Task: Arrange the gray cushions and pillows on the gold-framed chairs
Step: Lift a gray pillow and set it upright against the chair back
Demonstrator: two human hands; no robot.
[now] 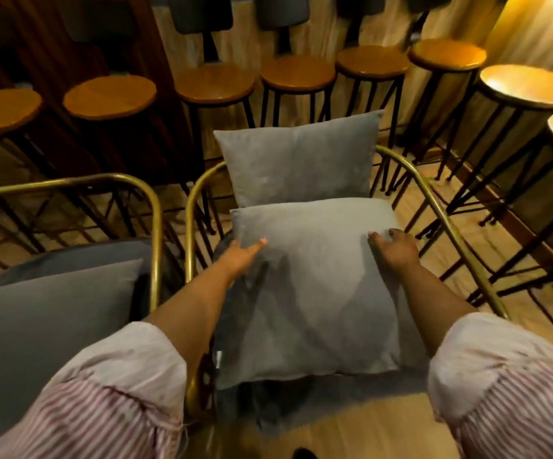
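A gold-framed chair (pixel 434 197) stands right in front of me. One gray pillow (pixel 298 160) leans upright against its back. A second gray pillow (pixel 315 293) lies flat across the seat, over a darker seat cushion (pixel 232 299). My left hand (pixel 245 256) grips this flat pillow at its far left corner. On the far right corner rests my right hand (pixel 396 248), fingers curled on the fabric. To the left stands another gold-framed chair (pixel 142 193) with a gray pillow (pixel 46 326) lying on a dark cushion (pixel 79 256).
A row of round wooden bar stools (pixel 215 82) on black metal legs runs behind both chairs and curves round to the right (pixel 530 86). Their splayed legs (pixel 487 207) stand close to the right chair's frame. The floor is light wood.
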